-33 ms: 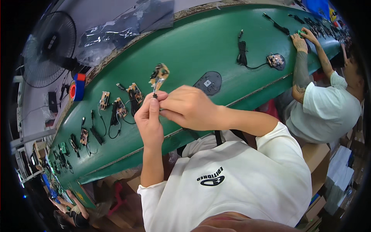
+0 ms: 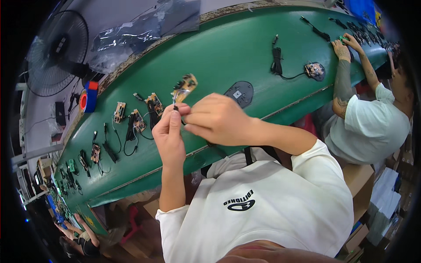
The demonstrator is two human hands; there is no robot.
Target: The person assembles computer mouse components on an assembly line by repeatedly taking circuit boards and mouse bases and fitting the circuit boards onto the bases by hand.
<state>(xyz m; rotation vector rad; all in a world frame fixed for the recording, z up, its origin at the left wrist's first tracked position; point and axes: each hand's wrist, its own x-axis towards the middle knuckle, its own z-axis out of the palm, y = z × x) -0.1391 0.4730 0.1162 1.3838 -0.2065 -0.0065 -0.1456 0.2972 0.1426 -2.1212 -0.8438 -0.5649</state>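
Note:
My left hand (image 2: 170,131) pinches a black cable (image 2: 176,108) close to its end, between thumb and forefinger. From that end thin wires run up to a tan circuit board (image 2: 187,85) with dark parts on it, which stands free above the fingertips. Right beside it, my right hand (image 2: 217,119) is closed, its fingertips on the stretch of cable that leaves the left fingers; most of that stretch is hidden behind the fingers. Just beyond my right hand a dark mouse-shaped base plate (image 2: 240,93) lies on the green bench (image 2: 219,52).
Circuit boards with cables (image 2: 153,105) lie along the bench at left. Another board on a base (image 2: 314,70) has a bundled cable (image 2: 276,61) at right. Orange-and-blue tape rolls (image 2: 90,97) and a fan (image 2: 57,52) stand at the far left edge. A co-worker (image 2: 372,114) sits at right.
The circuit board has tipped slightly to the right above my left hand. My right hand has shifted a little, with its fingers still closed.

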